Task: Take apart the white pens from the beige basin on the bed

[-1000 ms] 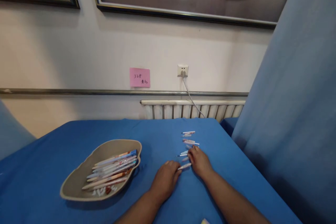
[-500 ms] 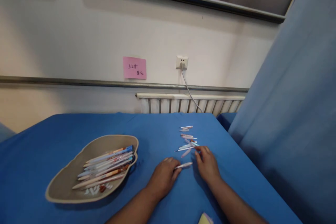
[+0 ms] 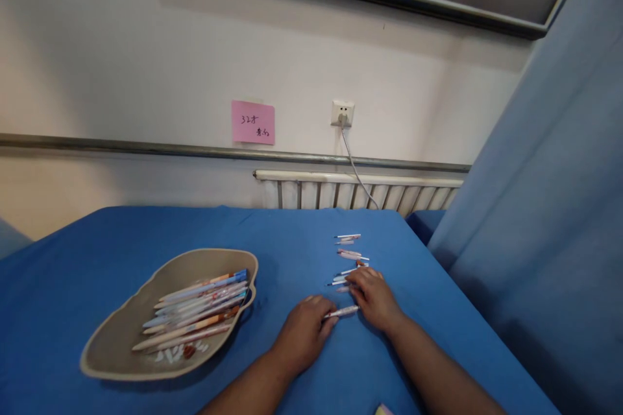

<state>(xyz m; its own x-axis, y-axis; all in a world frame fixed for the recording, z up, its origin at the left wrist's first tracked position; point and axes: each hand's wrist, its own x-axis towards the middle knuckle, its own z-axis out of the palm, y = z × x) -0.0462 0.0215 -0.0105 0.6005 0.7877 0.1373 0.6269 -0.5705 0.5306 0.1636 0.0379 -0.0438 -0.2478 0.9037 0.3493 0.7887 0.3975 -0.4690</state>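
My left hand [image 3: 305,331] is closed around one end of a pale, patterned pen barrel [image 3: 344,312], which points to the right just above the blue cloth. To its right, my right hand [image 3: 376,298] reaches down over a loose group of pen parts, with its fingers bent together. Its fingertips touch or cover some of them, and what they pinch is hidden. White refills with dark tips [image 3: 337,283] stick out to the left of those fingers. Behind them lie more barrels and refills [image 3: 351,255] in small rows.
A beige tray [image 3: 109,343] at the left holds several pens [image 3: 199,308], small white pieces and a brown piece. Blue cloth [image 3: 282,253] covers the table. A blue curtain [image 3: 535,175] hangs at the right. A yellow-and-pink object [image 3: 383,410] shows at the front edge.
My right hand has moved slightly left and closer over the pen parts, covering more of them. The left hand keeps hold of the pen barrel. The view has shifted a little.
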